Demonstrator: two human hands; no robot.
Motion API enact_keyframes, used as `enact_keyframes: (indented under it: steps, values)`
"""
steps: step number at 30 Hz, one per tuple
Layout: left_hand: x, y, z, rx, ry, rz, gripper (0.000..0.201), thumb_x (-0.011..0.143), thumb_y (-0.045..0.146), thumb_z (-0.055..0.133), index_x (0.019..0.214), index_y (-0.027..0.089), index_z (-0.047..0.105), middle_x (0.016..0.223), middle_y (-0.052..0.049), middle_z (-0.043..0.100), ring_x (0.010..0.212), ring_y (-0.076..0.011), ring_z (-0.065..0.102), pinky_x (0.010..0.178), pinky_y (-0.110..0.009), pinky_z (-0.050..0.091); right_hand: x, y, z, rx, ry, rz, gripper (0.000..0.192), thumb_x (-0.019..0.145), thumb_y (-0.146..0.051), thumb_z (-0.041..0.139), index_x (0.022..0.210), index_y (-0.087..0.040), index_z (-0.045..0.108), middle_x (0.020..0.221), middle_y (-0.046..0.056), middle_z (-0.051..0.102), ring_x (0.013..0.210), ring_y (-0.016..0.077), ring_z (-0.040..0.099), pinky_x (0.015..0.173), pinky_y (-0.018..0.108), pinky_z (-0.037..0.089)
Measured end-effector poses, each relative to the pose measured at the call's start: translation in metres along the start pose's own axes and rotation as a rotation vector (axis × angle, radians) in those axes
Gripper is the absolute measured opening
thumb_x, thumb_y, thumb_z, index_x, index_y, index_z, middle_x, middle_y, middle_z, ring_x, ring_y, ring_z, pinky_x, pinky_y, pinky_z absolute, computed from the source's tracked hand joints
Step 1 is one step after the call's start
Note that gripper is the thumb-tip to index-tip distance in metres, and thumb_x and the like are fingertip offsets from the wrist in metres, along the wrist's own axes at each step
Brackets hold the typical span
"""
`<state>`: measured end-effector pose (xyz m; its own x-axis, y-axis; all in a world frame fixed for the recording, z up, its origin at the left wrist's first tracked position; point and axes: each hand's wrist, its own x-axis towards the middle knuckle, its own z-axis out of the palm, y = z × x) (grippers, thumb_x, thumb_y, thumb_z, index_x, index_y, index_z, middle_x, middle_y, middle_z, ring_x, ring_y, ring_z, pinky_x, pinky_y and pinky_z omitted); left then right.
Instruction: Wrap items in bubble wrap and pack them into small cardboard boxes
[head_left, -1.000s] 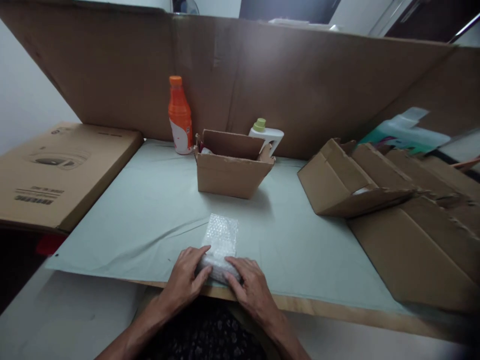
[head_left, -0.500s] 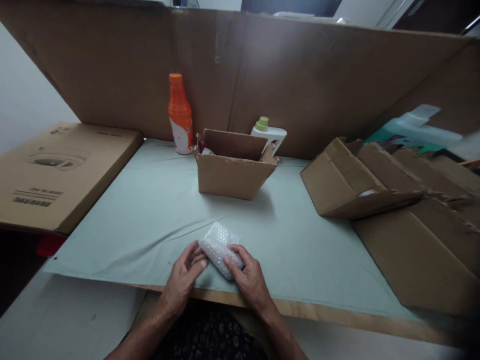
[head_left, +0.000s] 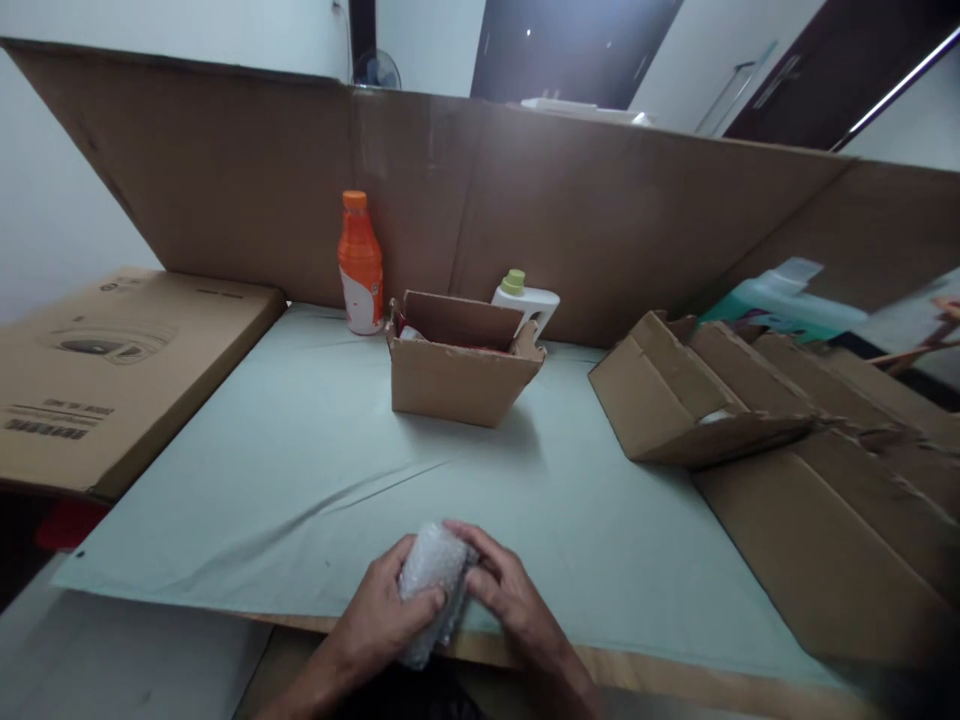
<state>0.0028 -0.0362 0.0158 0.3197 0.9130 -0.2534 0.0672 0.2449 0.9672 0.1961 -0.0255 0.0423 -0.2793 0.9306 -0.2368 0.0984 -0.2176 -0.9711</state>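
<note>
A roll of bubble wrap [head_left: 433, 562] is between my hands at the table's front edge, tilted with its upper end away from me. My left hand [head_left: 390, 600] closes round its left side, thumb across the front. On the right side, my right hand [head_left: 504, 580] grips it with bent fingers and thumb. Whether something lies inside the wrap cannot be seen. Beyond my hands stands an open cardboard box [head_left: 450, 385] with some items showing at its rim.
Behind that box stand an orange bottle [head_left: 361, 265] and a white bottle with a green cap [head_left: 529, 298]. Open cardboard boxes [head_left: 675, 400] and a teal jug [head_left: 780, 305] are at the right. A flat carton [head_left: 135, 370] lies at the left. A cardboard wall [head_left: 600, 200] closes off the back.
The bubble wrap has been turned more upright and drawn closer to me; its loose flap no longer lies spread on the table. My left hand has closed round it. The view has tipped up.
</note>
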Motion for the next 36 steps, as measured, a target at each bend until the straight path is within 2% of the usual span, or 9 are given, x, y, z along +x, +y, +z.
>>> enact_keyframes:
  steps: [4, 9, 11, 15, 19, 22, 24, 30, 36]
  values:
    - [0.003, -0.009, 0.006, 0.428, 0.135, 0.110, 0.053, 0.078, 0.025, 0.059, 0.131, 0.023, 0.053, 0.116, -0.010, 0.070, 0.101, -0.0283, 0.068, 0.087, -0.038, 0.052, 0.006, 0.001, 0.016, -0.258, 0.076, 0.004, 0.052, 0.071, -0.026, 0.074, 0.122, -0.021, 0.065, 0.103, 0.004, 0.073, 0.087, 0.0221, 0.065, 0.078, 0.030, 0.051]
    - [0.015, 0.016, -0.018, 0.560, -0.181, 0.233, 0.058, 0.082, 0.036, 0.068, 0.137, 0.025, 0.053, 0.115, -0.009, 0.072, 0.097, -0.0271, 0.070, 0.080, -0.036, 0.056, 0.012, -0.008, -0.007, -0.358, 0.014, -0.064, 0.022, 0.075, -0.027, 0.073, 0.095, -0.021, 0.068, 0.078, -0.003, 0.067, 0.072, 0.0168, 0.059, 0.066, 0.024, 0.045]
    - [0.035, 0.049, -0.035, 0.662, -0.089, 0.429, 0.068, 0.082, 0.043, 0.071, 0.144, 0.024, 0.048, 0.131, -0.014, 0.066, 0.113, -0.0304, 0.066, 0.093, -0.041, 0.055, 0.013, -0.026, -0.028, -0.377, -0.001, -0.087, 0.017, 0.077, -0.029, 0.074, 0.091, -0.020, 0.068, 0.077, -0.002, 0.066, 0.072, 0.0169, 0.059, 0.066, 0.024, 0.045]
    - [0.100, 0.128, -0.059, 0.946, 0.294, 0.859, 0.062, 0.092, 0.032, 0.061, 0.149, 0.017, 0.042, 0.148, -0.017, 0.052, 0.141, -0.0327, 0.045, 0.115, -0.052, 0.037, 0.018, -0.081, -0.072, -0.478, 0.080, -0.177, 0.021, 0.079, -0.036, 0.076, 0.094, -0.022, 0.071, 0.078, 0.000, 0.068, 0.071, 0.0186, 0.062, 0.064, 0.026, 0.048]
    - [0.152, 0.163, -0.068, 1.181, 0.429, 0.929, 0.038, 0.090, 0.016, 0.056, 0.128, 0.012, 0.059, 0.128, -0.016, 0.066, 0.134, -0.0342, 0.051, 0.113, -0.055, 0.036, 0.031, -0.142, -0.107, -0.497, 0.407, -0.423, 0.039, 0.073, -0.042, 0.082, 0.105, -0.023, 0.070, 0.081, 0.002, 0.070, 0.067, 0.0181, 0.064, 0.059, 0.027, 0.052]
    - [0.158, 0.149, -0.068, 1.249, 0.367, 0.998, 0.024, 0.094, 0.009, 0.045, 0.097, 0.017, 0.068, 0.097, -0.008, 0.073, 0.111, -0.0264, 0.065, 0.113, -0.054, 0.034, 0.051, -0.179, -0.126, -0.448, 0.747, -0.590, 0.047, 0.074, -0.044, 0.083, 0.113, -0.023, 0.067, 0.094, 0.004, 0.071, 0.074, 0.0165, 0.065, 0.061, 0.027, 0.053]
    - [0.152, 0.133, -0.067, 1.227, 0.364, 1.051, 0.026, 0.097, 0.008, 0.043, 0.096, 0.018, 0.067, 0.097, -0.006, 0.073, 0.102, -0.0226, 0.066, 0.115, -0.055, 0.030, 0.069, -0.195, -0.133, -0.452, 0.816, -0.644, 0.043, 0.075, -0.043, 0.082, 0.110, -0.023, 0.067, 0.093, 0.004, 0.071, 0.074, 0.0155, 0.064, 0.064, 0.027, 0.053]
    - [0.148, 0.120, -0.067, 1.074, 0.396, 1.128, 0.019, 0.096, 0.008, 0.052, 0.103, 0.017, 0.066, 0.100, -0.006, 0.074, 0.093, -0.0197, 0.067, 0.115, -0.055, 0.029, 0.132, -0.201, -0.124, -0.638, 0.411, -0.558, 0.027, 0.074, -0.036, 0.077, 0.091, -0.021, 0.063, 0.080, 0.000, 0.067, 0.071, 0.0171, 0.061, 0.063, 0.028, 0.049]
    - [0.153, 0.122, -0.069, 1.045, 0.381, 1.121, 0.018, 0.096, 0.009, 0.053, 0.105, 0.018, 0.065, 0.102, -0.007, 0.075, 0.095, -0.0208, 0.068, 0.112, -0.054, 0.033, 0.175, -0.186, -0.107, -0.857, 0.234, -0.375, 0.021, 0.074, -0.026, 0.066, 0.091, -0.020, 0.058, 0.084, 0.001, 0.067, 0.075, 0.0184, 0.060, 0.066, 0.028, 0.044]
